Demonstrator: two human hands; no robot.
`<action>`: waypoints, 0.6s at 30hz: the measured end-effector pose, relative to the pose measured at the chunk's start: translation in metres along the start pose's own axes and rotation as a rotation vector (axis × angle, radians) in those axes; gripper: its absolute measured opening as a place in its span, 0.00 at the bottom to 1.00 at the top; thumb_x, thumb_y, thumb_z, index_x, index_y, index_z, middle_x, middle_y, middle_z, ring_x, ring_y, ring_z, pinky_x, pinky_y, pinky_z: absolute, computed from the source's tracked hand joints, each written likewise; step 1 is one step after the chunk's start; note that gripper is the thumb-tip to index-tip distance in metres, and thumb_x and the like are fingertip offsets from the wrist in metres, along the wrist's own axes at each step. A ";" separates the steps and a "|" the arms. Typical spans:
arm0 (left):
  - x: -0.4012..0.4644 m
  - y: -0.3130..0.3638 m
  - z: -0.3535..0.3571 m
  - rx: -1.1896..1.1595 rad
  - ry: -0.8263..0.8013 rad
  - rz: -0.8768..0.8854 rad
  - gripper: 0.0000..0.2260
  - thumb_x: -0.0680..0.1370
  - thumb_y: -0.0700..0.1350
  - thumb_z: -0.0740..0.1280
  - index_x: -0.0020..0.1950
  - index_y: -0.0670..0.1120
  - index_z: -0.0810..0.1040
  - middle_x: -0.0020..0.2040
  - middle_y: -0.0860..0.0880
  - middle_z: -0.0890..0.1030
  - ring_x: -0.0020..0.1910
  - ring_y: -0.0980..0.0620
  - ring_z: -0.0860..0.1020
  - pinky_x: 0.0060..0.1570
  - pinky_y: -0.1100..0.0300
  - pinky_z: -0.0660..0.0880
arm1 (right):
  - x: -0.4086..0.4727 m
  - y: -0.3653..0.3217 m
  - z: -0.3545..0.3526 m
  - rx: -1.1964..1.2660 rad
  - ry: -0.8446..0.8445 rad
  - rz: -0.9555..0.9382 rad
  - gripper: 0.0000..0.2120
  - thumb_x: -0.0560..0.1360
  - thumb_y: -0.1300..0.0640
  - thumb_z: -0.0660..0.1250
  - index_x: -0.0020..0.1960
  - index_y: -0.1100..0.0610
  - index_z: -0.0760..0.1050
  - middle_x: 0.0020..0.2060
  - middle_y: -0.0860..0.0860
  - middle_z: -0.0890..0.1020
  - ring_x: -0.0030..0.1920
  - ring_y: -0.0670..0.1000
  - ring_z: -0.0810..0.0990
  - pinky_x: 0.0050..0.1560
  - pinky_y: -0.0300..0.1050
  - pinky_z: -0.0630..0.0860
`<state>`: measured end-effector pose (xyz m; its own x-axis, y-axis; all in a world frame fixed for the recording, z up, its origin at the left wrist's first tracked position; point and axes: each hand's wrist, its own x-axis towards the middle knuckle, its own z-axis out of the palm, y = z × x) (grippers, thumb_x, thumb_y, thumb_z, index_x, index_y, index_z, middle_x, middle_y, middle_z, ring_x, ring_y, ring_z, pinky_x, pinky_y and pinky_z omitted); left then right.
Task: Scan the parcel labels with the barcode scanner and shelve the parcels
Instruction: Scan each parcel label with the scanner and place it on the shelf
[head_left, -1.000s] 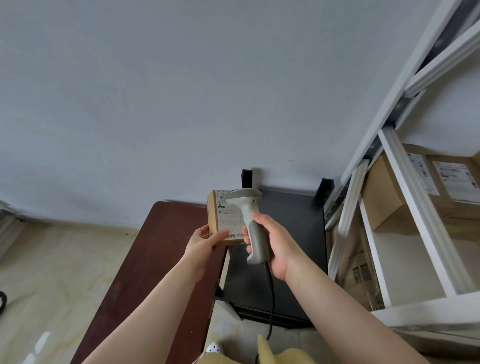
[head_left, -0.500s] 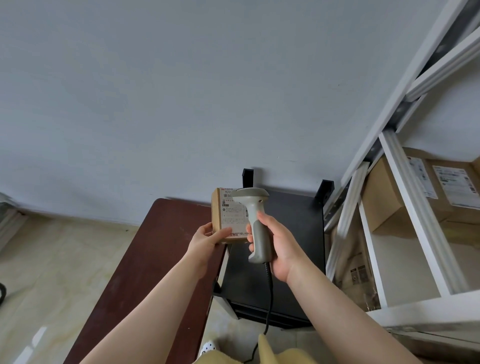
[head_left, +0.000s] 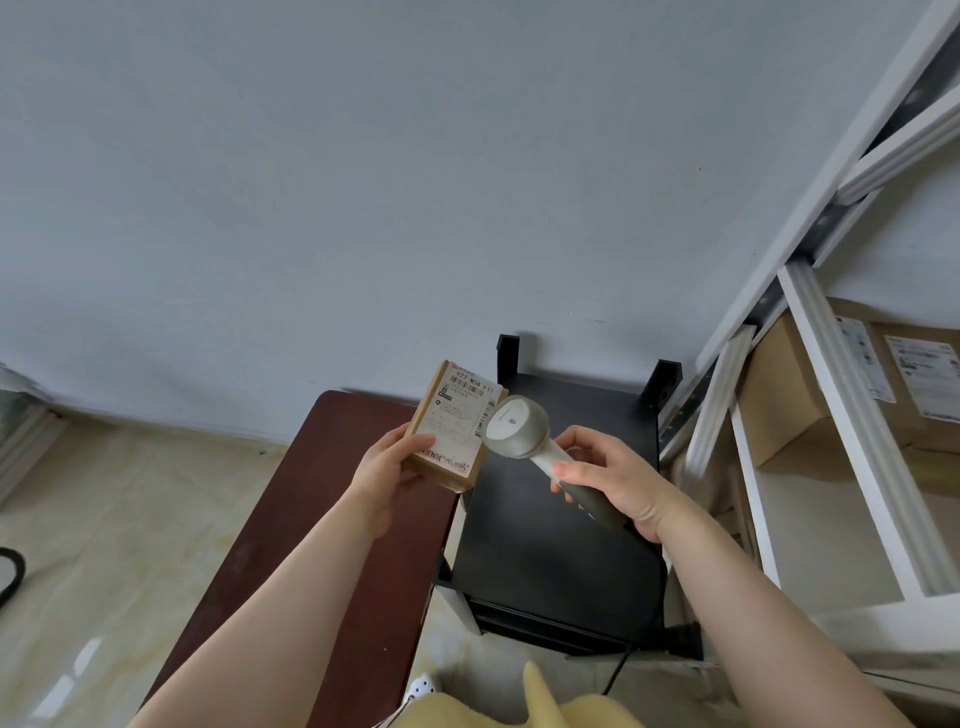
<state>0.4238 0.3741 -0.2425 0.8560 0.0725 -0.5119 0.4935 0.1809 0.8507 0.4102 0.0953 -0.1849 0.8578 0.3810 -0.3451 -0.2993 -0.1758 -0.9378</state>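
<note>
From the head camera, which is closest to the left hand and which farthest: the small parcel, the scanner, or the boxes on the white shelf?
1. Small parcel: gripped in the left hand.
2. Scanner: just right of it, held by the right hand.
3. Shelf boxes: far right.

Single head-worn wide-angle view, looking forward and down, close on both hands, wall (head_left: 363, 182) beyond

parcel (head_left: 451, 427) left of scanner (head_left: 524, 431) | table (head_left: 332, 519) left | shelf (head_left: 852, 415) right
</note>
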 end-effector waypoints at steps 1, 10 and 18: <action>0.000 0.000 0.000 -0.006 -0.005 0.003 0.12 0.79 0.41 0.68 0.63 0.47 0.81 0.53 0.44 0.87 0.51 0.48 0.84 0.59 0.51 0.78 | 0.001 0.000 0.001 -0.004 -0.007 -0.003 0.16 0.70 0.51 0.70 0.51 0.60 0.76 0.37 0.54 0.83 0.35 0.46 0.80 0.37 0.37 0.76; -0.002 0.003 0.000 -0.015 0.004 0.006 0.12 0.79 0.41 0.69 0.61 0.48 0.81 0.54 0.43 0.86 0.52 0.47 0.84 0.59 0.51 0.78 | 0.006 0.005 -0.001 -0.018 -0.005 -0.003 0.17 0.70 0.50 0.72 0.52 0.60 0.76 0.38 0.53 0.83 0.37 0.47 0.80 0.41 0.39 0.77; -0.004 -0.001 0.001 -0.053 0.080 0.000 0.12 0.79 0.43 0.69 0.63 0.47 0.81 0.54 0.45 0.86 0.53 0.48 0.84 0.54 0.55 0.78 | 0.025 0.041 -0.001 0.033 0.276 0.195 0.16 0.76 0.47 0.71 0.57 0.55 0.74 0.46 0.51 0.87 0.49 0.50 0.83 0.52 0.47 0.76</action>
<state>0.4199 0.3732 -0.2408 0.8399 0.1502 -0.5216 0.4828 0.2323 0.8443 0.4202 0.0969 -0.2323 0.8623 0.0820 -0.4997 -0.4786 -0.1904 -0.8571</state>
